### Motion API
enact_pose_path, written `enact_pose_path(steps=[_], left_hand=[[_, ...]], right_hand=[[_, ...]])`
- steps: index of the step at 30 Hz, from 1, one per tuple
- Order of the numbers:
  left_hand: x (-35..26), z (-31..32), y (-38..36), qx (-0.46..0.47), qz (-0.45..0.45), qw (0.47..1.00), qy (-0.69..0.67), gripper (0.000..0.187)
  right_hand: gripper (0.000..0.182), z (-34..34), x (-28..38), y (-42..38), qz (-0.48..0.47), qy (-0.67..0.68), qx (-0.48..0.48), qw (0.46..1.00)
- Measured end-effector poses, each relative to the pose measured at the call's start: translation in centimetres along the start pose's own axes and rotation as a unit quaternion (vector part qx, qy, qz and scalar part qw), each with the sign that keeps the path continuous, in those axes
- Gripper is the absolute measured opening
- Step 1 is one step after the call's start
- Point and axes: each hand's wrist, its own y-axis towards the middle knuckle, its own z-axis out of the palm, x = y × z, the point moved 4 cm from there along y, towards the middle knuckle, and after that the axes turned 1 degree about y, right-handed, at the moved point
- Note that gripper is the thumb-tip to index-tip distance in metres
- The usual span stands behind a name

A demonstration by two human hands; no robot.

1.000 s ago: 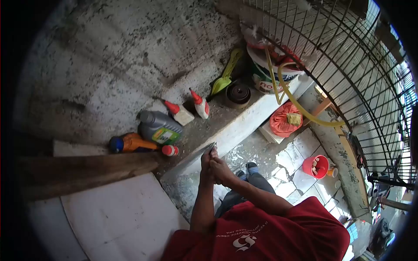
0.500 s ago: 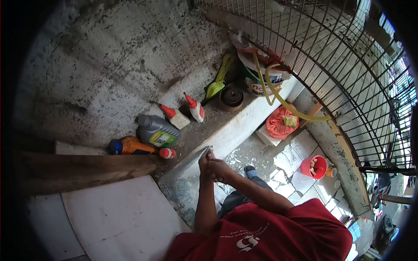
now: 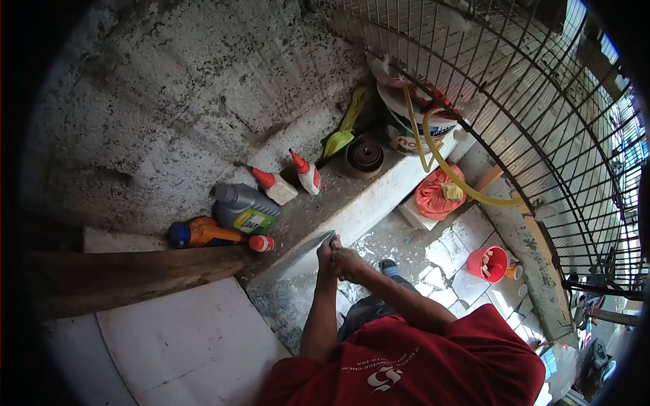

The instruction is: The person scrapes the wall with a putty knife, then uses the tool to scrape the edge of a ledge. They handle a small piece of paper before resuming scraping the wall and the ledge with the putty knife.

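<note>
In the head view, my left hand [image 3: 326, 258] is closed in front of the concrete ledge, fingers wrapped together. My right hand [image 3: 348, 264] is closed too and pressed against the left one. At the top of my fists, a narrow grey blade-like piece [image 3: 330, 237] shows against the ledge's side; its kind cannot be made out, and my fingers hide the rest. Nearest on the ledge are a small red-capped bottle [image 3: 261, 243], a grey oil bottle [image 3: 248, 210] and two white glue bottles with red nozzles, one [image 3: 274, 186] beside the other [image 3: 306, 173].
An orange bottle [image 3: 206, 232] lies by a wooden beam [image 3: 142, 274]. Farther along the ledge are a green scoop [image 3: 340, 139], brown rolled strips [image 3: 364, 157] and a bucket [image 3: 406, 128]. A wire cage [image 3: 514, 101] overhangs the right. On the floor stands a red pail [image 3: 487, 264].
Both closed hands appear slightly farther right and lower, still together. The grey piece at my fists stands at a slightly different angle. The surroundings shift slightly with the camera.
</note>
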Motion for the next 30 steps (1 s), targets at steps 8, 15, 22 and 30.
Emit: enact_pose_path(steps=[8, 15, 22, 30], left_hand=[[1.1, -1.4, 0.9, -0.055, 0.012, 0.998, 0.014, 0.025], [-0.8, 0.6, -1.1, -0.005, -0.035, 0.996, -0.081, 0.021], [0.9, -0.8, 0.7, -0.021, -0.046, 0.997, -0.063, 0.024], [1.7, -2.3, 1.4, -0.001, 0.002, 1.0, -0.015, 0.023]], right_hand=[[0.014, -2.3, -2.4, 3.5, -0.039, -0.035, 0.074, 0.996], [0.022, 2.1, 1.7, -3.5, -0.012, -0.135, -0.031, 0.99], [0.022, 0.0, -0.5, -1.0, 0.007, 0.038, 0.006, 0.999], [0.022, -2.5, -3.2, 2.8, -0.012, -0.075, 0.013, 0.997]])
